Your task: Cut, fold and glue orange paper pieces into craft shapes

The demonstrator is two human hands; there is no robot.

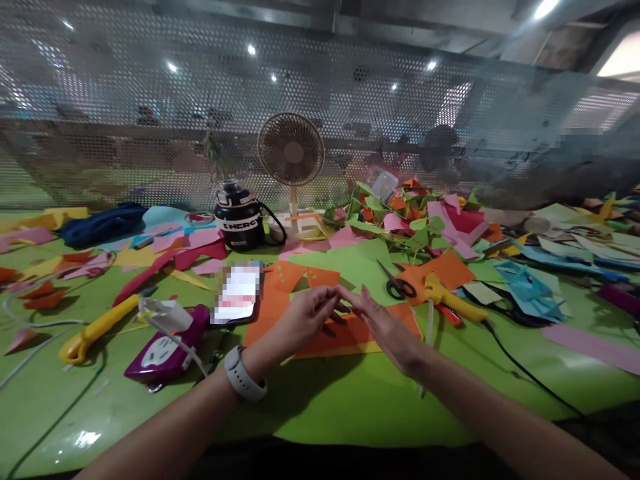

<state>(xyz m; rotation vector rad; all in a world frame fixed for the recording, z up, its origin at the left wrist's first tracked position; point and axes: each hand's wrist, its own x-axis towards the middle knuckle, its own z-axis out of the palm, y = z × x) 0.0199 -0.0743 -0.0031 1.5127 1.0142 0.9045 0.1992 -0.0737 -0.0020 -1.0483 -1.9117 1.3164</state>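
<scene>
My left hand [304, 317], with a pale watch [244, 375] on its wrist, is over the orange paper [340, 341]. Its fingers are curled together, and whatever they may hold is hidden. My right hand [384, 328] comes in from the other side with its fingers stretched out flat, and its fingertips meet those of the left hand. Beneath both hands the orange paper lies on a yellow sheet. Just behind them are cut orange pieces with small green dots [323, 277]. Black-handled scissors [401, 287] rest on the right, close to my right hand.
On the right lies a yellow glue gun [457, 301] with a black cord; another yellow glue gun [97, 331] is left, beside a purple power strip [167, 353]. A phone [237, 293], black bottle [239, 217], fan [293, 150] and heaped paper scraps [400, 217] stand farther back.
</scene>
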